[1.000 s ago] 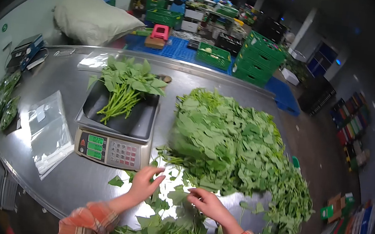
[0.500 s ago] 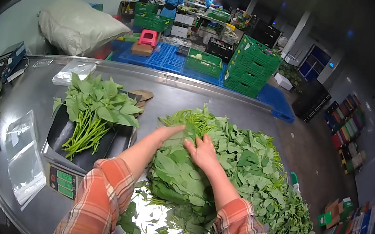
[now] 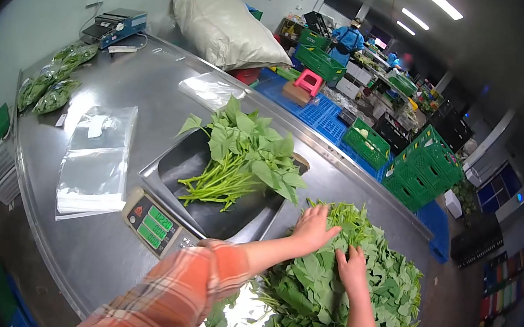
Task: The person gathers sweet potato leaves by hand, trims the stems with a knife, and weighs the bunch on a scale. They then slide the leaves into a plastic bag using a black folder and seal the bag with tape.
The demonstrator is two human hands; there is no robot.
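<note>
A large heap of leafy green stems covers the right part of the steel table. My left hand rests on its upper left side, fingers stretched out over the stems. Just to the right, my right hand touches the leaves with its fingers apart. Neither hand has stems lifted off the heap. Left of the heap, a bunch of leafy stems lies in the dark tray of a digital scale, whose green display is lit.
Clear plastic bags lie flat on the steel table, left of the scale. Bagged greens and a blue sealing device sit at the far left. Beyond the table stand green crates, a big white sack and a person in blue.
The view has turned left, bringing the bagged greens and sealing device further into sight. My hands have shifted on the heap, and the left fingers now lie spread on top.
</note>
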